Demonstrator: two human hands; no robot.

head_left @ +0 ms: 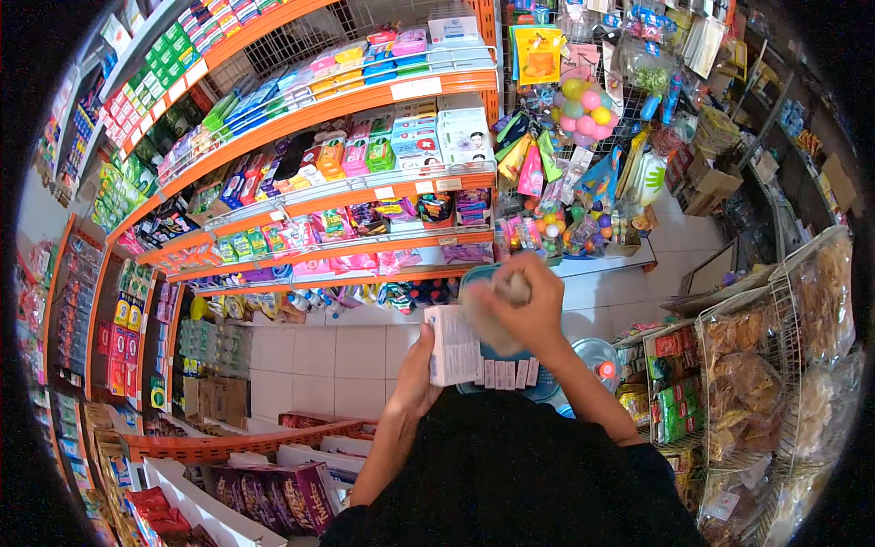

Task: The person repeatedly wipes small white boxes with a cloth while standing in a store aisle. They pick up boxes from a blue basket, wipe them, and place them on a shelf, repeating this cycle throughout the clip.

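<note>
My left hand [421, 372] holds a small white box [453, 345] upright in front of my chest. My right hand [527, 305] is closed around a pale crumpled cloth [492, 314] and presses it against the box's right side. Just behind both hands sits a teal basket [538, 387] with a row of small white packets along its near edge. Both forearms come up from my dark top at the lower edge.
Orange shelves [365, 100] full of coloured packets fill the upper left. Hanging toys and balls [583, 109] are at the top centre. A wire rack of bagged snacks [775, 365] stands at right. Purple boxes [273, 497] lie on a low shelf at lower left. White floor tiles [337, 360] lie below.
</note>
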